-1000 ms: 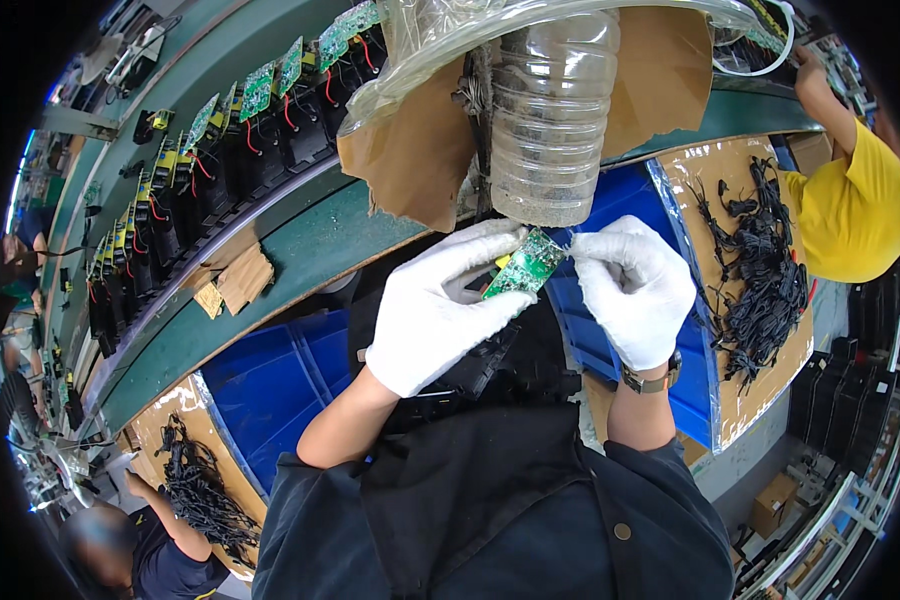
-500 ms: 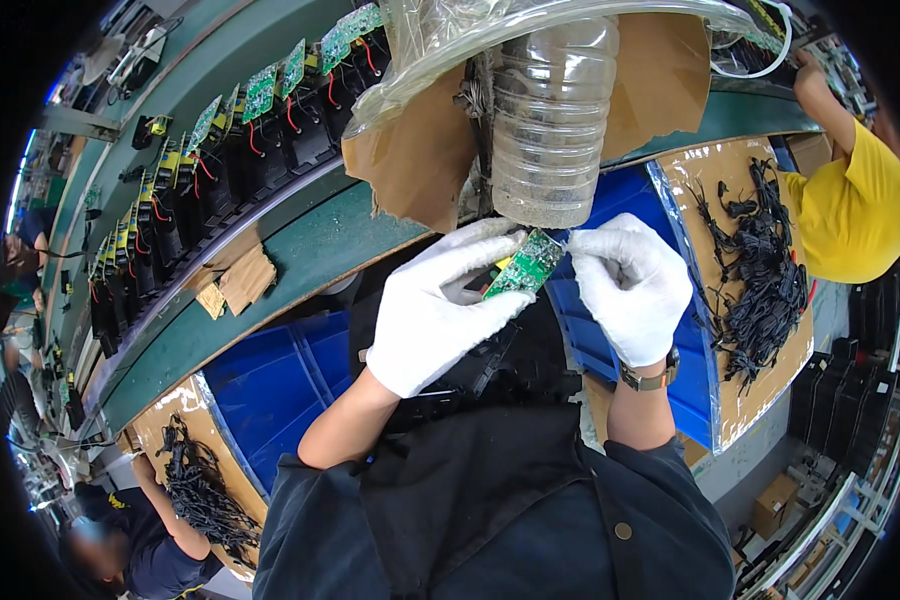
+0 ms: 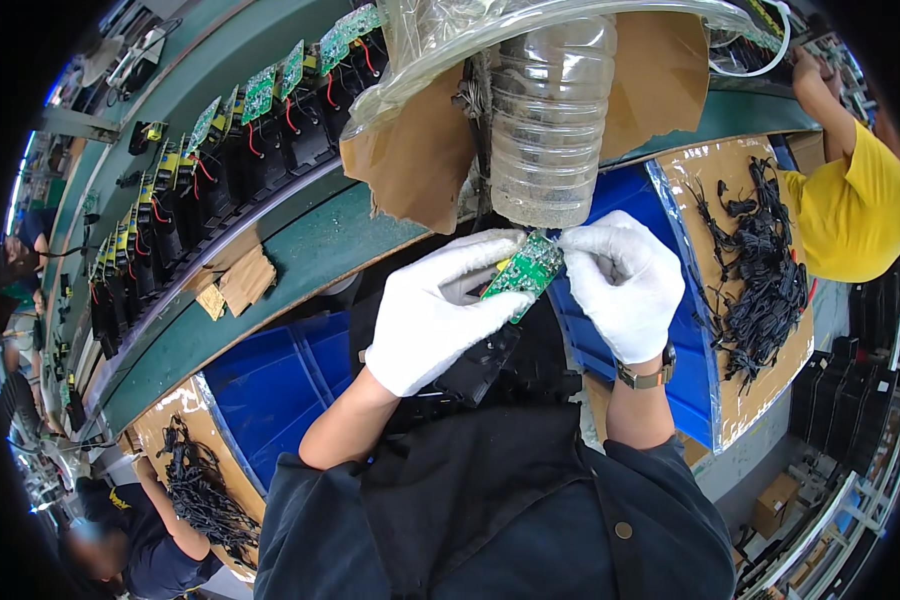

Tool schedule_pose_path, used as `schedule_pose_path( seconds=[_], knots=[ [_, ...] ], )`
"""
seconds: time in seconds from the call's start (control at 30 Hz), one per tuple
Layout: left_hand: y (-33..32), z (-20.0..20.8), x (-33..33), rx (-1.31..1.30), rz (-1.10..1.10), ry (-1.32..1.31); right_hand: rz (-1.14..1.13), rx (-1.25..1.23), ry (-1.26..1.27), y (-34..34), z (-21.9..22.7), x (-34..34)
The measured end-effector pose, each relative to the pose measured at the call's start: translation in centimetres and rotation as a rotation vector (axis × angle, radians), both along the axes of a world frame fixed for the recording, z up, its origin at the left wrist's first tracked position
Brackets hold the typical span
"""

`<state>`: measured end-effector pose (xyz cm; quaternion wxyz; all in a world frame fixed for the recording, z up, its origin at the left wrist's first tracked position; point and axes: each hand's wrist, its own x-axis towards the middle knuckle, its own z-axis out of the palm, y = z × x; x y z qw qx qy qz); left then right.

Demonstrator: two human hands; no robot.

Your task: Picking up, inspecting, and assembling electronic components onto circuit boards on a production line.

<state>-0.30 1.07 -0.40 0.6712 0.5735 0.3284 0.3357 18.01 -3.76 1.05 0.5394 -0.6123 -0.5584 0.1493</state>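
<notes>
My L hand (image 3: 435, 315) grips green PCB (image 3: 526, 270) | R hand (image 3: 622, 285) curled by its far end, can't tell if closed | Risk: glove (image 3: 635, 310) snag could yank PCB loose

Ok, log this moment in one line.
left hand: grips board | right hand: fingertips at board's far end, hold unclear | bottle: beyond board | right-side cables: on cardboard

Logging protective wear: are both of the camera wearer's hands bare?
No, white fabric gloves cover both the left hand and the right hand.
</notes>
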Motion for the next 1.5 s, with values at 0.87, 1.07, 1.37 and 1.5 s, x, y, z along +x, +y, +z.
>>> schedule_pose_path(
  seconds=[0.87,1.07,1.37,1.5],
  knots=[
    [-0.1,-0.2,0.7,0.098,0.002,0.068,-0.019,-0.105,0.073,-0.6,0.6,0.2],
    [-0.2,-0.4,0.7,0.143,0.024,0.062,-0.017,-0.084,0.034,-0.2,0.4,0.0],
    [-0.3,-0.7,0.8,0.204,0.097,0.094,-0.024,-0.089,0.013,0.2,0.7,-0.1],
    [-0.3,-0.5,0.9,0.162,0.080,0.088,-0.029,-0.114,-0.005,0.2,0.9,-0.1]
  ],
)
